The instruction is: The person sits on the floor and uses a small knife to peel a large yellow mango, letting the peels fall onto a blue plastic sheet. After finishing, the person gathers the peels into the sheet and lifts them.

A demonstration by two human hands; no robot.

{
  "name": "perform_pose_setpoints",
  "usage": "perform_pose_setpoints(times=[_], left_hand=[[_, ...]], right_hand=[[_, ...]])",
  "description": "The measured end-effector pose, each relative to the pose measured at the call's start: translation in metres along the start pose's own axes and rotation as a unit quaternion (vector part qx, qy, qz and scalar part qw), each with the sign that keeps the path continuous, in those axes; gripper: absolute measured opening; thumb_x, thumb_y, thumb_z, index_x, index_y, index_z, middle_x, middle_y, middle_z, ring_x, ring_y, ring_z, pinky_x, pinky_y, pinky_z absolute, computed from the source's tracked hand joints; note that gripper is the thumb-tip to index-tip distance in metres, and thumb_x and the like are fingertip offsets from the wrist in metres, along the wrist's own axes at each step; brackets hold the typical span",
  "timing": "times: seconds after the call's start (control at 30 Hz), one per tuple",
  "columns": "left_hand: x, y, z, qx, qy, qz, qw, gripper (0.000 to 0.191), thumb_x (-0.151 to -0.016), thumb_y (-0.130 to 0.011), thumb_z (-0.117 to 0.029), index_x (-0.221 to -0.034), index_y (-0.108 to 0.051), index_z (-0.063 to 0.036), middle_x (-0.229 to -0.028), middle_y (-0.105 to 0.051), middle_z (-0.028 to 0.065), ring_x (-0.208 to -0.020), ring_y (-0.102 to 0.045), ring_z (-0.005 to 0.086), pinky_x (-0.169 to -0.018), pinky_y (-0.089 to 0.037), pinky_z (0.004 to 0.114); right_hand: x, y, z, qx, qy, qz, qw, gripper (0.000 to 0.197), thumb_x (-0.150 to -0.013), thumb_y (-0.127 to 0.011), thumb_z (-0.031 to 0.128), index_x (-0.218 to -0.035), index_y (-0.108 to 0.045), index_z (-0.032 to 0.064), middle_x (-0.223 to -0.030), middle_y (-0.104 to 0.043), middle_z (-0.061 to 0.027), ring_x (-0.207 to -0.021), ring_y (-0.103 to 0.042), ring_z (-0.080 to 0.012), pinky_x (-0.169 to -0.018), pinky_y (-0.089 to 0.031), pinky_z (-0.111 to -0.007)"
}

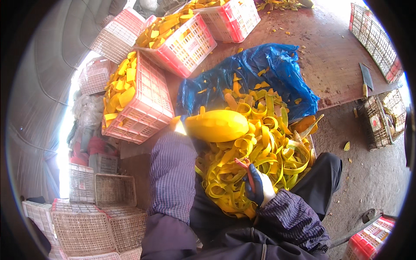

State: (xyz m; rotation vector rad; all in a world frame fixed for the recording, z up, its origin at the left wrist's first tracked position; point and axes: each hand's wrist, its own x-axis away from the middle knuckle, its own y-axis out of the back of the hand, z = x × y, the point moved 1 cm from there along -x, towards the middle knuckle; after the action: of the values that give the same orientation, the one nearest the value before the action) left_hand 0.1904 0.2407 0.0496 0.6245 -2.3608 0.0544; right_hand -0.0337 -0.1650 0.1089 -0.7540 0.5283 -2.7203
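Note:
A peeled yellow-orange squash lies level above a big heap of curled squash peelings. My left hand is at the squash's left end, its fingers around that end; glare blurs part of it. In my right hand, gloved in white and dark blue, is a red-handled peeler, held over the peelings. Striped sleeve covers reach down both forearms. Behind the heap, a crumpled blue plastic sheet carries scraps of peel.
Pink plastic crates of yellow squash pieces stand at the upper left. Stacked crates fill the lower left. A cleaver rests at the board's right edge, near another crate. At the lower right stands a red-and-white crate.

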Motion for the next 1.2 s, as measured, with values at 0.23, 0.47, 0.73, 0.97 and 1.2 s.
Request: perform_pose_setpoints(times=[0.23,0.47,0.73,0.97,1.2], left_hand=[[-0.015,0.033,0.03,-0.07,-0.076,0.062,0.993,0.072,-0.09,-0.073,-0.056,-0.146,-0.057,-0.0129,-0.136,-0.065,0.0205,-0.114,-0.066,0.039,-0.098,-0.055,0.053],[0.012,0.073,0.008,-0.317,-0.274,-0.052,0.907,0.082,-0.083,-0.081,-0.031,-0.154,-0.048,-0.0063,-0.135,-0.065,0.0248,-0.116,-0.067,0.0385,-0.096,-0.058,0.047],[0.046,0.038,-0.021,-0.773,-0.31,-0.045,0.551,0.103,-0.073,-0.087,-0.018,-0.162,-0.036,-0.0071,-0.167,-0.034,0.0197,-0.152,-0.035,0.0442,-0.122,-0.038,0.05],[0.026,0.04,-0.016,-0.17,-0.164,0.042,0.971,0.05,-0.082,-0.062,-0.003,-0.132,-0.063,-0.0043,-0.125,-0.069,0.0163,-0.118,-0.065,0.0366,-0.099,-0.054,0.05],[0.04,-0.021,-0.002,0.204,-0.03,0.025,0.978,0.048,-0.091,-0.074,-0.04,-0.127,-0.068,-0.0083,-0.128,-0.07,0.0134,-0.116,-0.065,0.0335,-0.103,-0.052,0.05]], right_hand=[[0.004,0.02,-0.023,0.287,0.214,-0.001,0.934,0.044,-0.088,-0.059,0.006,-0.131,-0.052,-0.0023,-0.092,-0.067,-0.0228,-0.08,-0.066,-0.0472,-0.069,-0.054,-0.048],[-0.002,0.024,-0.04,0.261,0.148,0.0,0.954,0.052,-0.087,-0.06,0.005,-0.137,-0.048,-0.0029,-0.094,-0.068,-0.0234,-0.081,-0.066,-0.0487,-0.07,-0.055,-0.05],[-0.004,0.005,-0.021,-0.052,-0.064,-0.066,0.994,0.051,-0.107,-0.056,0.053,-0.094,-0.064,0.0038,-0.058,-0.051,-0.003,-0.042,-0.047,-0.0157,-0.041,-0.035,-0.03],[-0.054,0.0,0.028,0.004,-0.052,-0.07,0.996,0.046,-0.106,-0.062,0.046,-0.097,-0.069,0.0008,-0.062,-0.056,-0.0033,-0.046,-0.05,-0.0126,-0.044,-0.037,-0.029],[-0.119,-0.009,0.115,0.285,-0.016,-0.006,0.958,0.056,-0.105,-0.058,0.052,-0.098,-0.071,-0.0026,-0.068,-0.066,-0.0064,-0.053,-0.059,-0.0141,-0.051,-0.045,-0.03]])
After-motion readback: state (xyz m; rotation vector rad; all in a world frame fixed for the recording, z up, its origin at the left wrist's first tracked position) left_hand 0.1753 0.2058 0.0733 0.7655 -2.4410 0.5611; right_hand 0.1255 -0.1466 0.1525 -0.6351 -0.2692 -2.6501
